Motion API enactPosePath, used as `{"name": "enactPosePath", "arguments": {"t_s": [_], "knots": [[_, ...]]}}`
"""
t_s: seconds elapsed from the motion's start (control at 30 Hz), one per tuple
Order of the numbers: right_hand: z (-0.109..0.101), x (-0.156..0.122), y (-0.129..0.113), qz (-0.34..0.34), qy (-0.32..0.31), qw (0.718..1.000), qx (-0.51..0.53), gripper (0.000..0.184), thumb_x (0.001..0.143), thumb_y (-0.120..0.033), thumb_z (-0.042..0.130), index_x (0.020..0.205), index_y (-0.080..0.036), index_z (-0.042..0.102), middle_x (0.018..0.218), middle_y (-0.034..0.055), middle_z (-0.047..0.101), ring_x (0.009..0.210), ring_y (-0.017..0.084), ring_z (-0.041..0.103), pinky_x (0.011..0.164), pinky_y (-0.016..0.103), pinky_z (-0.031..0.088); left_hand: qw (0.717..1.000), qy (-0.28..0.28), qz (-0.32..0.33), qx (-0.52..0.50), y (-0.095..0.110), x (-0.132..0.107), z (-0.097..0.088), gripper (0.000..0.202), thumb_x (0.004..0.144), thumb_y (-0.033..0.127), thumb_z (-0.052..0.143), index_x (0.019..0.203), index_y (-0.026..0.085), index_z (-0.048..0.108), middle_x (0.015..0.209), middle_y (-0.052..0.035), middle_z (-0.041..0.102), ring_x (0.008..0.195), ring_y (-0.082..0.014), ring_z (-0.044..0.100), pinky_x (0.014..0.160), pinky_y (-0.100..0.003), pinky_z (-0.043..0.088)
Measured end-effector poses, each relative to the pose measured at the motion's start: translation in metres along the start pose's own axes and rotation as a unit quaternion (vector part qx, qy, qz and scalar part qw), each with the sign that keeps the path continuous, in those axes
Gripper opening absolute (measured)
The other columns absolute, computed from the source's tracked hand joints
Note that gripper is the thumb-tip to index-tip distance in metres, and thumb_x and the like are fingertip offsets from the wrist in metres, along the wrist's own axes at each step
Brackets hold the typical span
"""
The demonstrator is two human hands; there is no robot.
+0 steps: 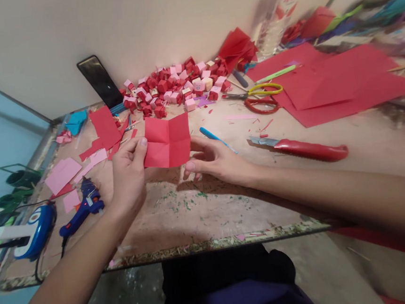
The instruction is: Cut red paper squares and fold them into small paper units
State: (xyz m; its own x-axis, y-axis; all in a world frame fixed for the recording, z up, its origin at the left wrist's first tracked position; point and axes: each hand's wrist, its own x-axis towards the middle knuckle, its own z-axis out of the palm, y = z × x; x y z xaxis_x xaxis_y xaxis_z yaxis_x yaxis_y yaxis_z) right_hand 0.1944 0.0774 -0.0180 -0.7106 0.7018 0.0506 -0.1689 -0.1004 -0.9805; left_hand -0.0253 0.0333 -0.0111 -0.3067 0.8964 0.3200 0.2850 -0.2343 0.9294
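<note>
A small creased red paper square (167,141) is held up over the table between both hands. My left hand (128,175) pinches its left edge with thumb and fingers. My right hand (215,160) grips its lower right corner, thumb on the front. The paper shows fold lines that cross in its middle. Behind it, a heap of small red and pink folded paper cubes (177,87) lies against the wall.
A red-handled utility knife (301,149) and a blue pen (215,138) lie right of my hands. Yellow scissors (259,90), red paper sheets (338,83), a blue glue gun (83,209), pink scraps (62,173) and a black phone (100,81) surround the worn table (201,218).
</note>
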Motion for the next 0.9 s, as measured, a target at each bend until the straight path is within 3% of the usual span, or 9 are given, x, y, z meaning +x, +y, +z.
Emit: {"name": "enactPosePath", "arguments": {"t_s": [0.17,0.33,0.47,0.63,0.73,0.9], "knots": [[-0.001,0.003,0.005,-0.013,0.020,1.000,0.014,0.061,0.084,-0.038,0.090,0.139,-0.021,0.070,0.088,0.0014,0.075,0.077,0.017,0.072,0.062,0.025,0.057,1.000,-0.003,0.019,-0.007,0.006,-0.004,0.001,0.023,0.101,0.042,0.070,0.093,0.022,0.078,0.089,-0.0025,0.075,0.083,-0.0169,0.066,0.074,-0.025,0.050],[-0.002,0.004,0.007,-0.002,0.075,0.997,0.004,0.041,0.082,-0.045,0.091,0.110,-0.016,0.080,0.092,0.0045,0.079,0.072,0.014,0.071,0.061,0.024,0.058,0.997,-0.041,0.002,-0.065,0.009,-0.009,0.004,0.023,0.100,0.043,0.072,0.099,0.021,0.078,0.093,-0.0036,0.076,0.082,-0.0172,0.070,0.074,-0.026,0.054],[-0.004,0.003,0.008,-0.001,0.093,0.996,0.012,0.032,0.080,-0.045,0.092,0.085,-0.016,0.082,0.080,0.0039,0.078,0.068,0.013,0.069,0.059,0.024,0.056,0.991,-0.073,-0.004,-0.111,0.009,-0.012,0.005,0.018,0.098,0.038,0.073,0.098,0.021,0.077,0.091,-0.0035,0.076,0.081,-0.0176,0.070,0.076,-0.028,0.056],[-0.002,0.003,0.009,-0.025,0.115,0.993,-0.008,0.021,0.078,-0.036,0.093,0.077,-0.017,0.083,0.070,0.0011,0.076,0.058,0.010,0.062,0.055,0.023,0.050,0.981,-0.131,-0.013,-0.145,0.011,-0.016,0.003,0.019,0.096,0.027,0.072,0.113,0.023,0.080,0.103,-0.0056,0.078,0.085,-0.0189,0.071,0.079,-0.031,0.058],[0.001,0.001,0.007,-0.027,0.126,0.992,-0.020,0.021,0.076,-0.033,0.093,0.069,-0.017,0.081,0.062,-0.0005,0.072,0.054,0.009,0.057,0.053,0.023,0.047,0.978,-0.159,-0.031,-0.131,0.014,-0.019,0.002,0.025,0.092,0.032,0.080,0.115,0.022,0.080,0.102,-0.0069,0.079,0.086,-0.0208,0.073,0.075,-0.030,0.060],[0.004,0.000,0.005,0.009,0.130,0.991,-0.037,0.022,0.073,-0.034,0.093,0.073,-0.016,0.082,0.061,-0.0002,0.070,0.051,0.010,0.053,0.049,0.024,0.042,0.967,-0.192,-0.086,-0.141,0.009,-0.022,0.007,0.032,0.086,0.037,0.088,0.112,0.018,0.081,0.098,-0.0081,0.079,0.082,-0.0215,0.073,0.072,-0.032,0.062]]}}
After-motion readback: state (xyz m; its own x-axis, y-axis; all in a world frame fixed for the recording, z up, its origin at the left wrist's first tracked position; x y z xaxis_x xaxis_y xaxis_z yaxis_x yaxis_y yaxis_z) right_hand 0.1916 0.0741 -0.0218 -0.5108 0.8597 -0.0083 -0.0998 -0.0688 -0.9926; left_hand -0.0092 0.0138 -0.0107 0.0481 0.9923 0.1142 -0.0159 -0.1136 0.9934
